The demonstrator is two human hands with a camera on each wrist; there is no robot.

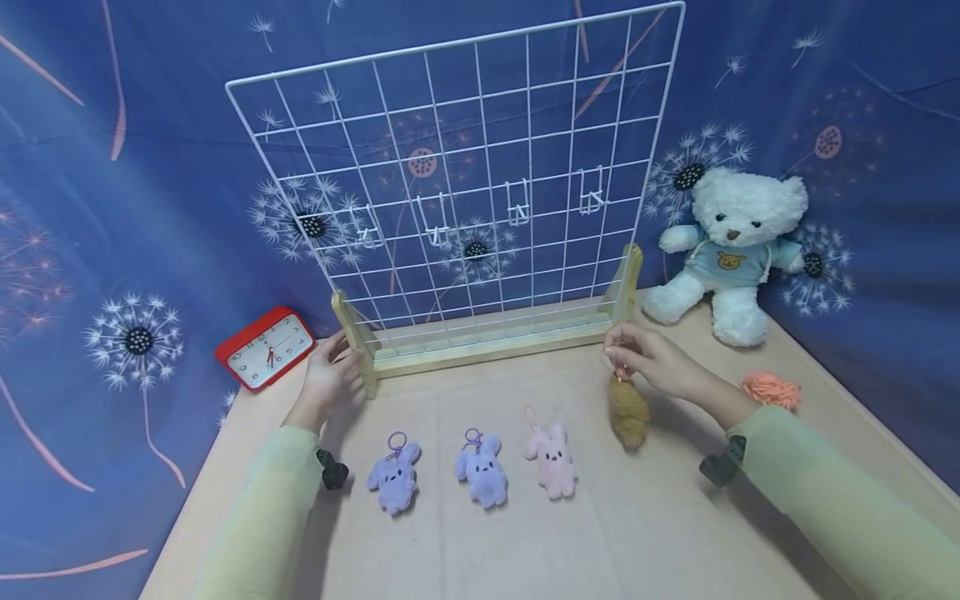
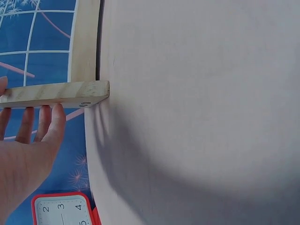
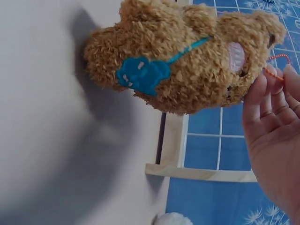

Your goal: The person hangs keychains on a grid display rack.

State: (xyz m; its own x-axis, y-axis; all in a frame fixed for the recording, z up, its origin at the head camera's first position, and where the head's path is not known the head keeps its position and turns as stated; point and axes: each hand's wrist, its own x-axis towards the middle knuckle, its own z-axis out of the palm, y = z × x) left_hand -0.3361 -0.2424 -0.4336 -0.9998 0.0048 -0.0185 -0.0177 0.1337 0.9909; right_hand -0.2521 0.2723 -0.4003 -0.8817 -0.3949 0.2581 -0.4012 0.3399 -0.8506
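My right hand [image 1: 652, 358] pinches the orange bead chain [image 3: 280, 56] of a brown plush bear keychain [image 1: 628, 412], which hangs from the fingertips. In the right wrist view the bear [image 3: 164, 56] wears a blue bag [image 3: 143, 75]. My left hand [image 1: 327, 379] holds the left wooden end of the stand [image 1: 352, 333]; the left wrist view shows fingertips on one side of the wood [image 2: 56, 93] and the thumb on the other. A white wire grid [image 1: 480, 150] stands in it, carrying several white hooks [image 1: 518, 204].
Two purple plush keychains [image 1: 395, 479] and a pink plush keychain [image 1: 555, 467] lie on the table [image 1: 517, 558]. A red clock [image 1: 268, 348] stands left of the stand. A white teddy bear [image 1: 738, 250] sits at the right, behind orange yarn [image 1: 771, 390].
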